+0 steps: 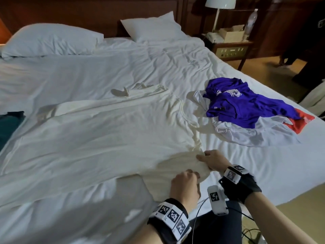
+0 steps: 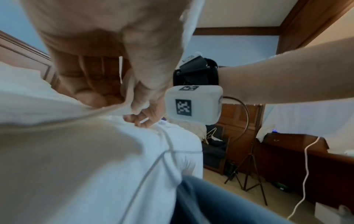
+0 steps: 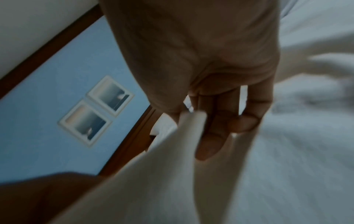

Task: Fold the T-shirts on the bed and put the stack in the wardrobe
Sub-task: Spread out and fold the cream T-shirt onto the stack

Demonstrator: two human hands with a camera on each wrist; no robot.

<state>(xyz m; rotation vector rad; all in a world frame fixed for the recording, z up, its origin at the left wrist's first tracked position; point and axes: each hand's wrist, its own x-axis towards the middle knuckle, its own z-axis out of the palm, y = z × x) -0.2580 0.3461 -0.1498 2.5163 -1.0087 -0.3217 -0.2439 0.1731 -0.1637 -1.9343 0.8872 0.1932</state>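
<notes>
Bed's point(image 1: 246, 173) near edge: both hands, seemingly pinching cream T-shirt's point(image 1: 98, 138) sleeve.

Left hand point(image 2: 107, 63) grip on cream T-shirt point(image 2: 67, 151)

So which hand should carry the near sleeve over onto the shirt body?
Probably the right hand: it pinches the sleeve at the shoulder end. The left hand grips the cuff end nearer the bed edge.

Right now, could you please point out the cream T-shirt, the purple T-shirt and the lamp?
Cream T-shirt point(image 1: 98, 138): head view, middle of its body.
Purple T-shirt point(image 1: 246, 101): head view, middle of the crumpled cloth.
Lamp point(image 1: 220, 2): head view, white shade.
</notes>
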